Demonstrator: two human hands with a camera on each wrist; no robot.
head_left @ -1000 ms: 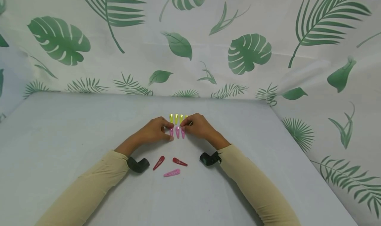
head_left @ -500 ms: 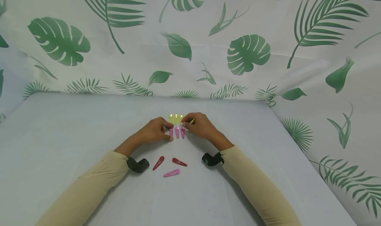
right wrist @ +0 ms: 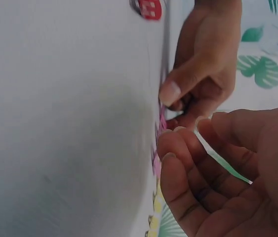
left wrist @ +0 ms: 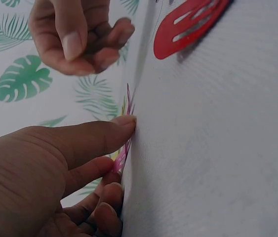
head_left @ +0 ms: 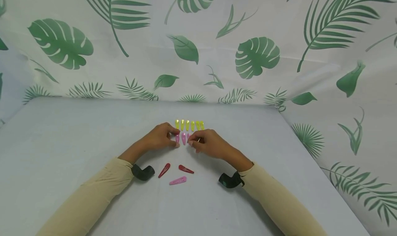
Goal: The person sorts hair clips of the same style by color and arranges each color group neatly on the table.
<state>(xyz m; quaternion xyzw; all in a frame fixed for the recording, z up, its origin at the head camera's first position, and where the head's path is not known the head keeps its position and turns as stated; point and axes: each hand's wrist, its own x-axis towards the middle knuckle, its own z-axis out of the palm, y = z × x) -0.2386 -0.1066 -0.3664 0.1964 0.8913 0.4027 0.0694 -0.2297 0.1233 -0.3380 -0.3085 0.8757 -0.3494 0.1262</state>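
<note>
In the head view my left hand [head_left: 161, 136] holds the leftmost pink hair clip [head_left: 177, 138] between thumb and index finger, one at each end. That pink clip [left wrist: 121, 160] shows at the fingertips in the left wrist view. Two more pink hair clips stand beside it in a row, the second pink clip [head_left: 183, 138] in plain sight and the third pink clip [head_left: 189, 136] partly covered. My right hand [head_left: 207, 143] hovers at the row's right end, fingers loosely bent. Nothing shows between the fingers of the right hand [right wrist: 218, 173] in the right wrist view.
Behind the pink row, several yellow hair clips [head_left: 187, 125] form a line. Nearer to me lie two red clips, the left red clip [head_left: 164, 170] and the right red clip [head_left: 186, 169], and a loose pink clip [head_left: 178, 180]. A leaf-print sheet [head_left: 198, 63] backs the white table [head_left: 93, 125].
My right hand has drawn back from the third pink clip and come lower, toward me, uncovering the right end of the yellow line. The left hand keeps its hold on the leftmost pink clip.
</note>
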